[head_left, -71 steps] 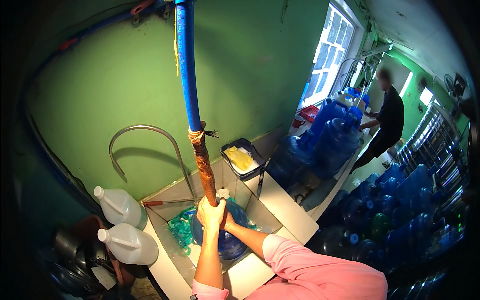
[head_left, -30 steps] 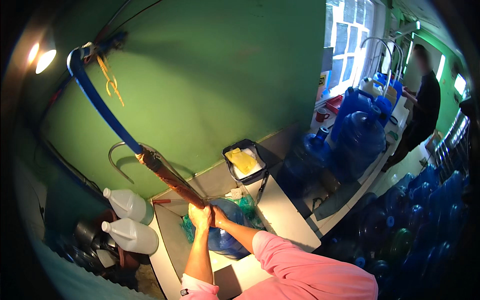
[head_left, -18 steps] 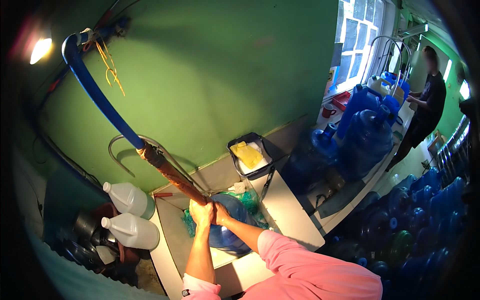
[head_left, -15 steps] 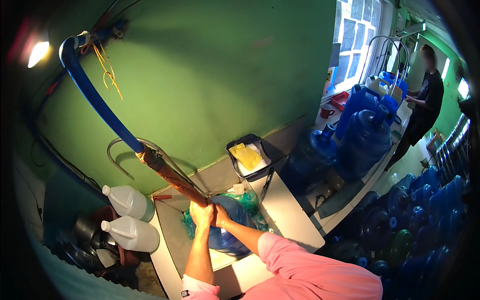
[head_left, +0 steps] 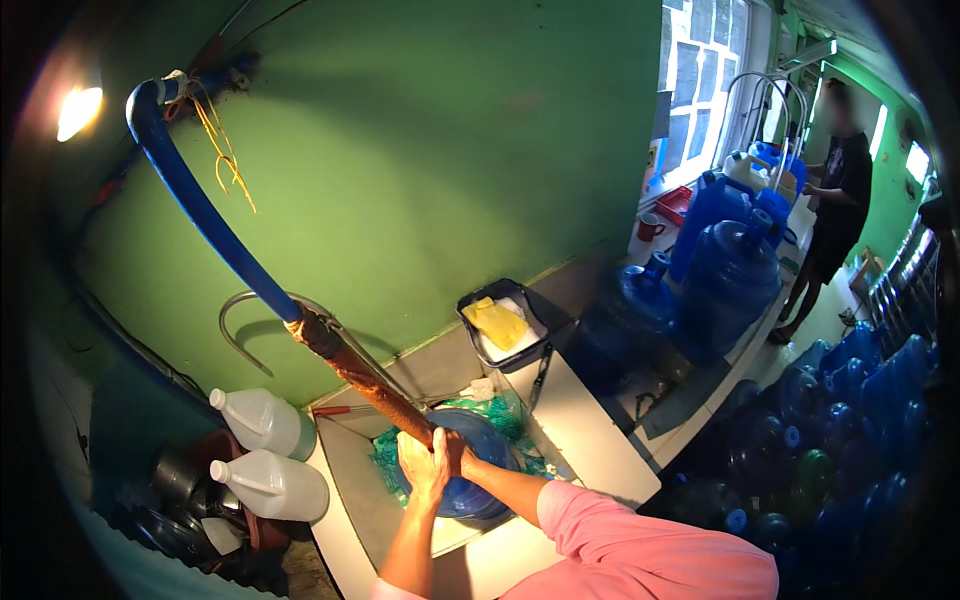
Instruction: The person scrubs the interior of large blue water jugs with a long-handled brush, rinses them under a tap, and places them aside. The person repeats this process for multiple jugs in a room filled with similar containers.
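Observation:
My left hand (head_left: 424, 468) and my right hand (head_left: 455, 452) are closed together around the lower end of a blue hose (head_left: 215, 235). That end is wrapped in brown, worn-looking material and slants down from the upper left. Directly below my hands stands a large round blue water jug (head_left: 485, 495) inside a pale tiled basin (head_left: 350, 480). My hands and the hose cover the jug's top, so its mouth is hidden. Green netting (head_left: 505, 412) lies around the jug in the basin.
Two white plastic jugs (head_left: 275, 487) stand left of the basin. A black tub (head_left: 468, 305) with a yellow cloth rests behind it. Big blue water jugs (head_left: 725, 285) line the counter at right; more crowd the floor. A person (head_left: 838, 190) stands far right.
My hands and the hose end have moved slightly down and right, toward me. The view has shifted a little. Both hands keep their hold.

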